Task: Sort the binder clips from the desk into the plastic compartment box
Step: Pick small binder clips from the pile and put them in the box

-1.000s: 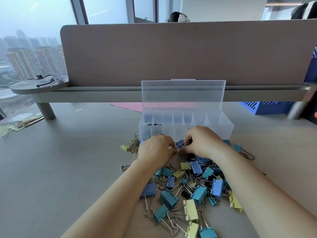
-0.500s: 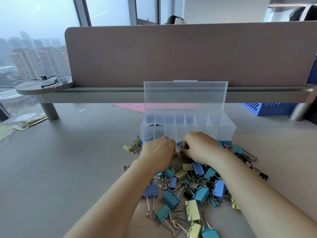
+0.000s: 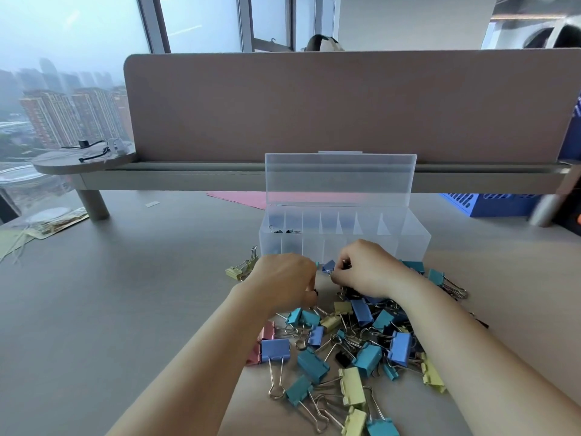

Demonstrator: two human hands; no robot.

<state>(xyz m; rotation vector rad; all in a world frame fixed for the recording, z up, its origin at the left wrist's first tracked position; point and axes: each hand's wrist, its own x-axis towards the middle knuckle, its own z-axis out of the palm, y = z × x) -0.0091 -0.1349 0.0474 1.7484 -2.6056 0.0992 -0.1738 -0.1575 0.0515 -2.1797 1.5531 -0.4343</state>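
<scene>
A clear plastic compartment box stands open on the desk, its lid upright. A few small black clips lie in its two leftmost compartments. In front of it spreads a pile of binder clips in blue, teal, yellow, pink and black. My left hand hovers over the pile's far left edge, its fingers curled around a small black clip. My right hand is just in front of the box, fingertips pinching a small dark clip beside a blue clip.
A desk divider panel on a raised shelf runs behind the box. A pink sheet lies under the shelf. A blue basket sits at the back right. Yellow clips lie left of the box.
My hands have drawn slightly apart; the left one pulled back toward me over the pile. A pink clip now shows beside my left forearm.
</scene>
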